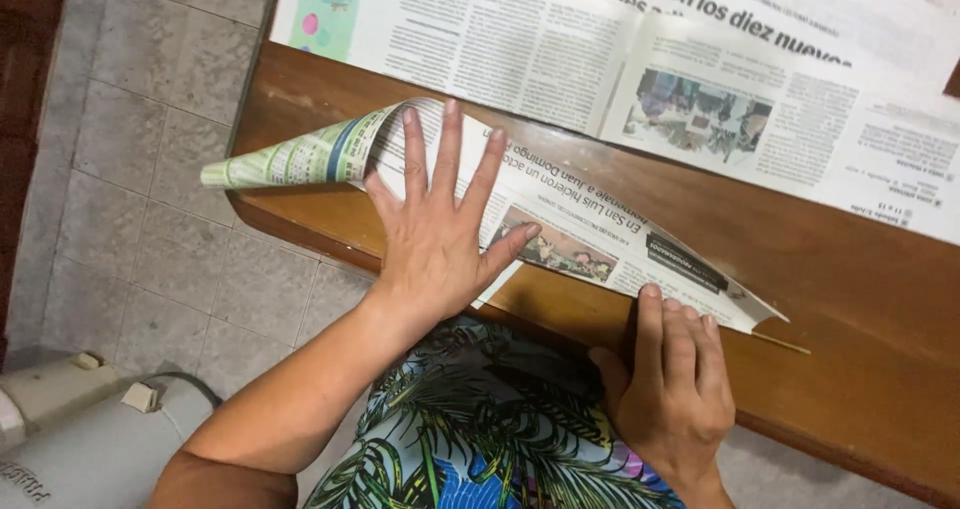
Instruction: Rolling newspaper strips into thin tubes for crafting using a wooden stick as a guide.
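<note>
At the near edge of the wooden table (860, 299), a rolled newspaper sheet (560, 234) lies slantwise, its left tip hanging past the table's corner. The left hand (435, 234) presses flat on it, fingers spread and released. The right hand (675, 384) rests fingertips on the roll's right end beside a thin wooden stick (782, 343). Open newspaper pages (620, 49) cover the far edge.

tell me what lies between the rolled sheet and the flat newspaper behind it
Head view: only a bare strip of wooden table lies between the rolled sheet and the flat newspaper.
</note>
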